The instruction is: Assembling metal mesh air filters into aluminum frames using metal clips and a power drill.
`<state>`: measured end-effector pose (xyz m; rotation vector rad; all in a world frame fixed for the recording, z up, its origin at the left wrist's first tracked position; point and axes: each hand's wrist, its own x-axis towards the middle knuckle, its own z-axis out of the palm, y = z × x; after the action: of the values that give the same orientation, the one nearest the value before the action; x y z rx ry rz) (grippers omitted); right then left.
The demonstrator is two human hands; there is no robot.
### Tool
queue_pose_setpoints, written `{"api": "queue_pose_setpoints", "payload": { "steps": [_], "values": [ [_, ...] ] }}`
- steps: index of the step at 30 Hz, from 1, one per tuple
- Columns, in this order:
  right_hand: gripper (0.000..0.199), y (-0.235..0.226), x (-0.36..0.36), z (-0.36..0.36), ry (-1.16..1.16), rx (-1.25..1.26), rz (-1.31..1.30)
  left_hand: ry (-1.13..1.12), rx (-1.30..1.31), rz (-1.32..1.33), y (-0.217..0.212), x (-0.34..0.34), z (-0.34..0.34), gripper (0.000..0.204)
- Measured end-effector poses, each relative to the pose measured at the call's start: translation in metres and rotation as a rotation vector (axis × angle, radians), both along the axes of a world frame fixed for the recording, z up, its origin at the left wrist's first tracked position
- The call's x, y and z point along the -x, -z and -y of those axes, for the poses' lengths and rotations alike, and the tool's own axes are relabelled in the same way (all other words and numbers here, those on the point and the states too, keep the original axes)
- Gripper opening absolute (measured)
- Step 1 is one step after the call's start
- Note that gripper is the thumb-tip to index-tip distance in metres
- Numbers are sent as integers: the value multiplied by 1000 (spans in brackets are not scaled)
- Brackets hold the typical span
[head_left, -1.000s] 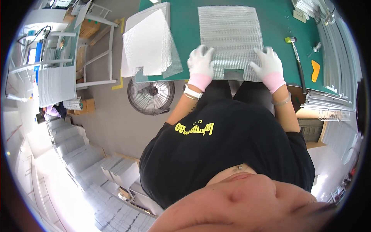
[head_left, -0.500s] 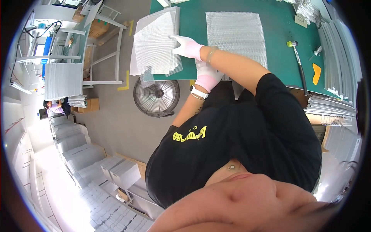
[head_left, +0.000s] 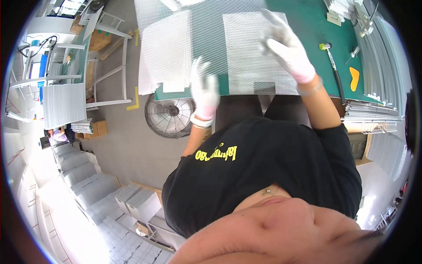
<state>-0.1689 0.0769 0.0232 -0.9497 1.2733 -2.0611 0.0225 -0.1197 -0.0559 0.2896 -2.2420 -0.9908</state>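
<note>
Both my hands wear white gloves with pink cuffs. My left hand (head_left: 205, 90) is over the near table edge, beside the right side of a stack of white mesh sheets (head_left: 166, 48); its blurred fingers are apart and hold nothing I can see. Above a silvery mesh piece (head_left: 244, 55) hovers my right hand (head_left: 285, 50), fingers stretched and apart, also blurred. Whether it touches the mesh I cannot tell. A see-through striped mesh sheet (head_left: 209, 33) spreads across the far left of the green table (head_left: 312, 26), overlapping the stack.
To the right lie a mallet (head_left: 334, 66), a yellow-orange curved piece (head_left: 354, 79) and a small tool (head_left: 354, 52). Long grey strips (head_left: 378, 61) line the right edge. A round floor fan (head_left: 171, 112) stands below the table's left front. Another person (head_left: 57, 134) is far left.
My hands, crossed near the left stack before, are now apart: the right has swung right over the silvery mesh. A large striped mesh sheet now shows at the far left.
</note>
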Motion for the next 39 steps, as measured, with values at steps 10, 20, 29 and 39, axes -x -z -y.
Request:
{"api": "queue_pose_setpoints", "payload": {
  "steps": [10,20,29,39],
  "values": [
    [48,42,-24,-90,392,-673,-238,36,-397,373,-50,17,-24,85],
    [52,69,-11,-91,582,-942,-613,-17,86,453,3,60,-25,80],
    [50,108,-9,-88,612,-973,-824,-44,267,511,26,63,-29,75],
    [51,108,-8,-89,551,-1060,-791,-4,238,468,36,62,-22,66]
  ]
}}
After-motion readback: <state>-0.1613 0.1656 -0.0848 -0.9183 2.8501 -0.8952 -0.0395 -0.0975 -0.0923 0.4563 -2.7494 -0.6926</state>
